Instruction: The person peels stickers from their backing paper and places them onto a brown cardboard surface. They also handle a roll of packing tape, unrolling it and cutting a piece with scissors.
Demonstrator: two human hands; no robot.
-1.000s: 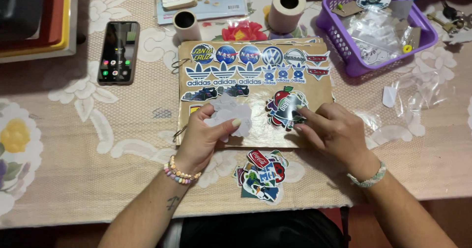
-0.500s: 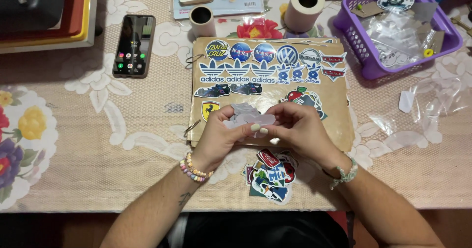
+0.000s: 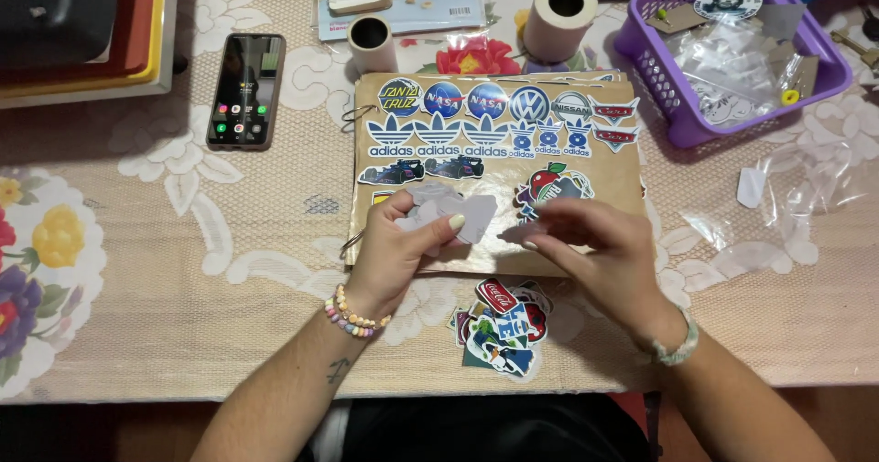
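The left hand [image 3: 400, 247] pinches a pale, blank sticker backing sheet [image 3: 450, 211] between thumb and fingers, holding it just above the brown cardboard board [image 3: 476, 247] at the picture's centre. The right hand [image 3: 600, 247] hovers at three o'clock of the sheet, its fingertips [image 3: 529, 235] drawn together close to the sheet's edge; whether they grip a small piece cannot be told through the blur. The board carries rows of round and shaped stickers [image 3: 485, 119] along its twelve o'clock half, and a red-and-blue round sticker [image 3: 552, 187] lies just above the right hand. At six o'clock of the board, touching its lower edge, a loose pile of colourful stickers [image 3: 499, 325] sits on the lace tablecloth [image 3: 183, 279]. A phone [image 3: 245, 90] lies at ten o'clock, well apart from the hands. Two paper rolls [image 3: 558, 18] stand at twelve o'clock, and a purple basket [image 3: 682, 119] of clear bags sits at two o'clock, with crumpled clear wrappers [image 3: 787, 206] at three o'clock.
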